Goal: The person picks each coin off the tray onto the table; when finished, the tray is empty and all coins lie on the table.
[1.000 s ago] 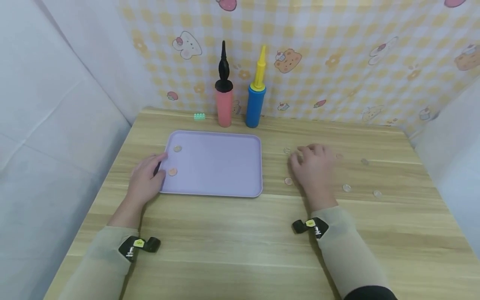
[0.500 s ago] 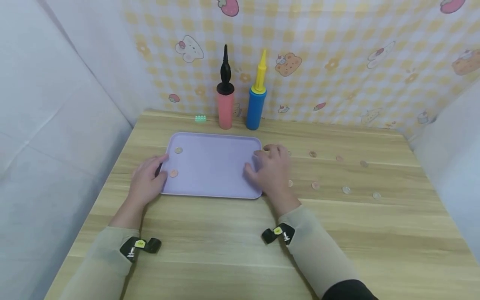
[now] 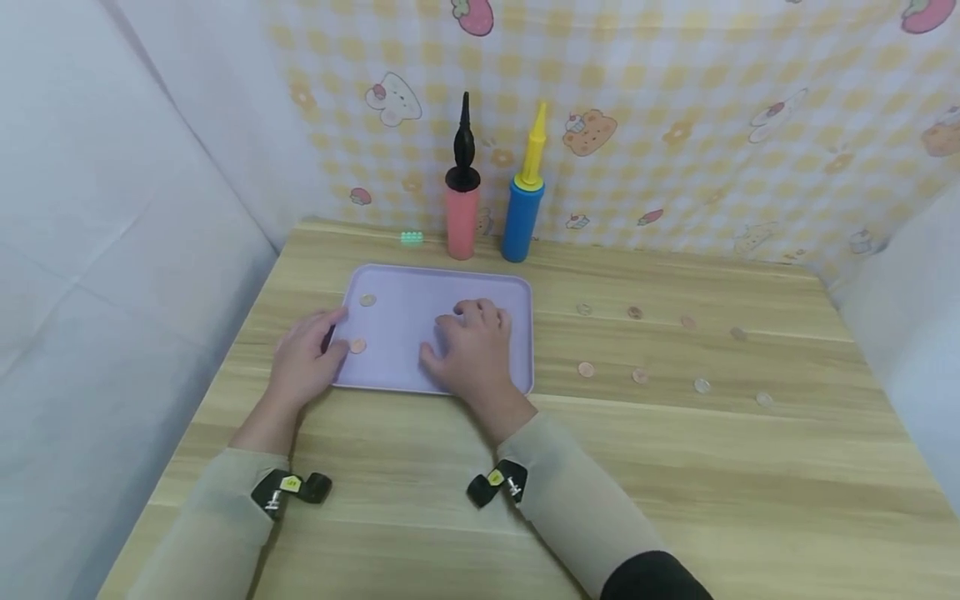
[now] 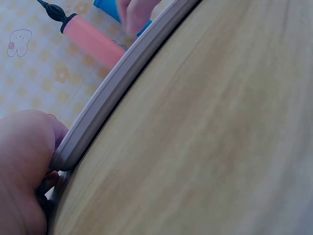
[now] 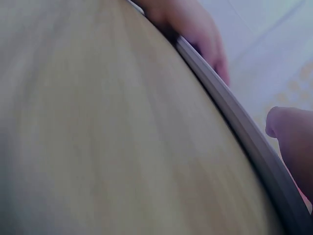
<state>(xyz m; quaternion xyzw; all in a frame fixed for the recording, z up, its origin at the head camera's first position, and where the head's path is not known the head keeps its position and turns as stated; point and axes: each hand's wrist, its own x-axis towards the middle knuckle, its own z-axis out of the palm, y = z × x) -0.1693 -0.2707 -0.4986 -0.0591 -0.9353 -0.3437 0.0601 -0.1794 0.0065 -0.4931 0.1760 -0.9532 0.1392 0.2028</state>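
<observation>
My left hand (image 3: 303, 354) holds the left edge of a pale purple tray (image 3: 397, 379), its thumb and forefinger tips at the rim. In the left wrist view, the tray's corner sits right at that hand (image 4: 24, 161). Two coins lie in the tray near its left side, a duller coin (image 3: 367, 300) and a coppery coin (image 3: 358, 346). My right hand (image 3: 472, 346) is over the tray's right half, fingers loosely bent and spread, with nothing seen in them. The right wrist view shows one fingertip of it (image 5: 279, 122) beyond the tray rim (image 5: 244, 122).
Two rows of several coins (image 3: 640, 376) lie on the wooden table right of the tray. Behind it stand a pink hand pump (image 3: 461, 221) with a black nozzle and a blue one (image 3: 522, 221) with a yellow nozzle. A small green studded block (image 3: 412, 237) is at the back.
My right hand has moved left from above the coins, past the tray's right rim, to over the tray. The coins it covered now show. My left hand has stayed at the tray's edge.
</observation>
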